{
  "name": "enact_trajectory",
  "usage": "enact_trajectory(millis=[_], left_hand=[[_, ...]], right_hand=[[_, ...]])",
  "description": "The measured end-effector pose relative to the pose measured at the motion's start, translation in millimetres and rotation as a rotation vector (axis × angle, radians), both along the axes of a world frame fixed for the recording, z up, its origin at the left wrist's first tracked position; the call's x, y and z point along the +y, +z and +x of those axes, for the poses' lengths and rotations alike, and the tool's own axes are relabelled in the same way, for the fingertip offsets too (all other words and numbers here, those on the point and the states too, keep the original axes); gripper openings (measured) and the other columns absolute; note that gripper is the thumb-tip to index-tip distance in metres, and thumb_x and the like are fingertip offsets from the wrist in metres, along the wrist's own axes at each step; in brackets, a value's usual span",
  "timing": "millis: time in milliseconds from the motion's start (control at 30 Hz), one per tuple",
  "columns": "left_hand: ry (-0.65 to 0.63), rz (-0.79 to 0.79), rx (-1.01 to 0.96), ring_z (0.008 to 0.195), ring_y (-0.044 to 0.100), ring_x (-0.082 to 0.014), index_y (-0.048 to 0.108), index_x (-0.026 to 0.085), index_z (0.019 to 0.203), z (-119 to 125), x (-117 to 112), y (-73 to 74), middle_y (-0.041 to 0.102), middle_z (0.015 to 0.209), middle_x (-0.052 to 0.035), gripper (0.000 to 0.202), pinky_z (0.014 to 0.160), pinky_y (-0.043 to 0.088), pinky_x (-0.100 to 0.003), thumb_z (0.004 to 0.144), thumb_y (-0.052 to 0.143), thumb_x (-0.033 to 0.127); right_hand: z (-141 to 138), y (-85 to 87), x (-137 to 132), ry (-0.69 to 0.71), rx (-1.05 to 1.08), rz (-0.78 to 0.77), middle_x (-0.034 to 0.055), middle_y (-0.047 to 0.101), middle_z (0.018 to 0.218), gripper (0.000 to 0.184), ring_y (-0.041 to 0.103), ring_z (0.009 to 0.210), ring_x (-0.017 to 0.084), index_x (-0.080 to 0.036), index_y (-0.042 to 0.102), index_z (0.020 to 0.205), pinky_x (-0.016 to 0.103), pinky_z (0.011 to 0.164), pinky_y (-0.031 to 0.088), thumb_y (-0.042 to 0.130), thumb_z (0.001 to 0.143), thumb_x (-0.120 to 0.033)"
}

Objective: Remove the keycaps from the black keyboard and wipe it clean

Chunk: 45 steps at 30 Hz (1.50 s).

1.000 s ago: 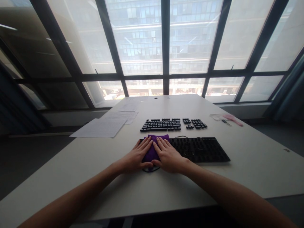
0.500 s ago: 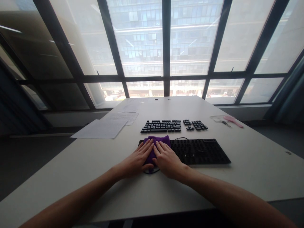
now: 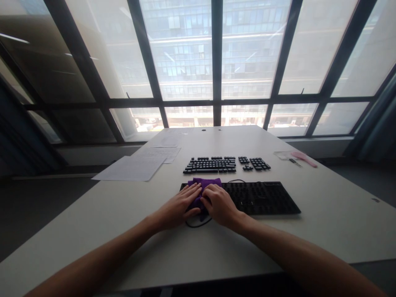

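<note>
A black keyboard base (image 3: 262, 198) lies on the table with its keycaps off. Over its left end is a folded purple cloth (image 3: 212, 182). My left hand (image 3: 179, 207) rests flat on the cloth, fingers stretched out. Beside it, my right hand (image 3: 223, 206) has its fingers curled and gripping the cloth's right part; the fingertips are partly hidden. A black cable loop (image 3: 198, 226) shows at the near edge, below the hands. Behind the base, the loose black keycaps (image 3: 213, 165) sit in keyboard order, with the number-pad keycaps (image 3: 260, 163) to the right.
Several sheets of paper (image 3: 133, 168) lie on the left of the white table (image 3: 324, 222). To the right are a pink-handled tool (image 3: 305, 158), a small dark tool (image 3: 295, 162) and a clear plastic bag (image 3: 281, 154). Large windows (image 3: 185, 49) stand beyond the far edge.
My right hand's fingers have gone from lying flat to curling on the cloth. The left hand stays nearly in place. More of the cable loop shows.
</note>
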State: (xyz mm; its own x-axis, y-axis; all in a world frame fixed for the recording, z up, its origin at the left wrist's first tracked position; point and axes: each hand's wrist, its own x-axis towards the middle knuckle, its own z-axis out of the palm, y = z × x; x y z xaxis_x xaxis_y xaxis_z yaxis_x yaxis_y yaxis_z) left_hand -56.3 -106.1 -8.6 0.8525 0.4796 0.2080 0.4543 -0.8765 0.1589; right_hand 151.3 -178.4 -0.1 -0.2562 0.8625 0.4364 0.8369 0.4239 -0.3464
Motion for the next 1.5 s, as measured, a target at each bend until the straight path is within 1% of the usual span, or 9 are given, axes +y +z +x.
enact_trajectory(millis=[100, 167, 300, 500, 633, 767, 933, 1367, 1500], left_hand=[[-0.013, 0.01, -0.015, 0.15, 0.02, -0.029, 0.018, 0.026, 0.157, 1, 1, -4.1, 0.024, 0.161, -0.0077, 0.069, 0.122, 0.024, -0.05, 0.099, 0.048, 0.049], [-0.018, 0.02, -0.015, 0.15, 0.02, -0.0288, 0.02, 0.026, 0.157, 3, 0, -4.9, 0.024, 0.162, -0.0072, 0.065, 0.122, 0.024, -0.05, 0.1, 0.045, 0.046], [-0.019, 0.046, -0.006, 0.149, 0.024, -0.026, 0.026, 0.027, 0.156, 4, -3, 2.9, 0.027, 0.16, -0.0053, 0.055, 0.122, 0.026, -0.049, 0.103, 0.038, 0.039], [-0.004, 0.066, -0.009, 0.147, 0.031, -0.0231, 0.041, 0.028, 0.149, -8, -5, 31.4, 0.038, 0.156, -0.002, 0.048, 0.123, 0.026, -0.047, 0.101, 0.041, 0.027], [-0.046, -0.017, 0.038, 0.144, 0.037, -0.024, 0.044, 0.032, 0.147, -15, -10, 42.4, 0.044, 0.152, -0.0009, 0.049, 0.123, 0.025, -0.049, 0.099, 0.048, 0.033], [-0.022, -0.046, 0.05, 0.149, 0.022, -0.0308, 0.022, 0.028, 0.157, -15, -11, 32.8, 0.025, 0.161, -0.0074, 0.076, 0.121, 0.026, -0.051, 0.093, 0.057, 0.052], [-0.027, -0.038, 0.094, 0.151, 0.011, -0.0307, 0.005, 0.026, 0.158, -15, -3, 11.6, 0.01, 0.164, -0.0103, 0.088, 0.123, 0.019, -0.05, 0.093, 0.057, 0.053], [-0.029, -0.029, 0.099, 0.151, 0.01, -0.0313, 0.008, 0.023, 0.159, -16, -5, 11.6, 0.01, 0.164, -0.012, 0.082, 0.123, 0.016, -0.05, 0.096, 0.051, 0.053], [-0.023, -0.033, 0.113, 0.151, 0.008, -0.0319, 0.004, 0.021, 0.159, -17, -5, 11.1, 0.007, 0.164, -0.0134, 0.086, 0.123, 0.015, -0.05, 0.095, 0.052, 0.053]], right_hand=[[1, -8.4, 2, -0.044, -0.019, 0.005, 0.019, 0.052, 0.143, 0.054, 0.044, 0.135, 0.031, -0.011, 0.052, 0.14, 0.045, 0.112, 0.035, 0.054, 0.095, -0.041], [2, -14.5, 4, -0.054, -0.069, -0.041, 0.0236, 0.038, 0.153, 0.068, 0.029, 0.145, 0.035, -0.007, 0.041, 0.148, 0.049, 0.117, 0.027, 0.053, 0.094, -0.046], [3, -19.2, 4, -0.023, -0.111, -0.095, 0.023, 0.031, 0.157, 0.069, 0.021, 0.149, 0.034, -0.007, 0.036, 0.151, 0.05, 0.119, 0.021, 0.047, 0.097, -0.048], [-1, -13.1, -1, 0.042, -0.133, -0.08, 0.0214, 0.03, 0.158, 0.07, 0.022, 0.149, 0.032, -0.01, 0.037, 0.151, 0.049, 0.12, 0.019, 0.052, 0.095, -0.048], [-6, -11.6, -2, 0.07, -0.147, -0.087, 0.0219, 0.029, 0.158, 0.066, 0.021, 0.149, 0.031, -0.01, 0.036, 0.151, 0.05, 0.12, 0.02, 0.049, 0.097, -0.046], [-7, -12.8, -1, 0.07, -0.162, -0.079, 0.022, 0.027, 0.159, 0.066, 0.02, 0.15, 0.031, -0.008, 0.033, 0.153, 0.05, 0.121, 0.019, 0.047, 0.099, -0.043], [-5, -16.1, 1, 0.094, -0.186, -0.073, 0.021, 0.028, 0.159, 0.063, 0.02, 0.15, 0.03, -0.007, 0.032, 0.153, 0.048, 0.122, 0.018, 0.045, 0.1, -0.037], [-9, -7.3, -6, 0.205, -0.116, -0.085, 0.0176, 0.033, 0.157, 0.055, 0.025, 0.149, 0.026, -0.008, 0.036, 0.151, 0.044, 0.122, 0.023, 0.038, 0.102, -0.033], [-12, -13.0, -7, 0.134, -0.161, -0.067, 0.0228, 0.025, 0.159, 0.063, 0.018, 0.15, 0.032, -0.005, 0.033, 0.152, 0.048, 0.122, 0.021, 0.048, 0.098, -0.033]])
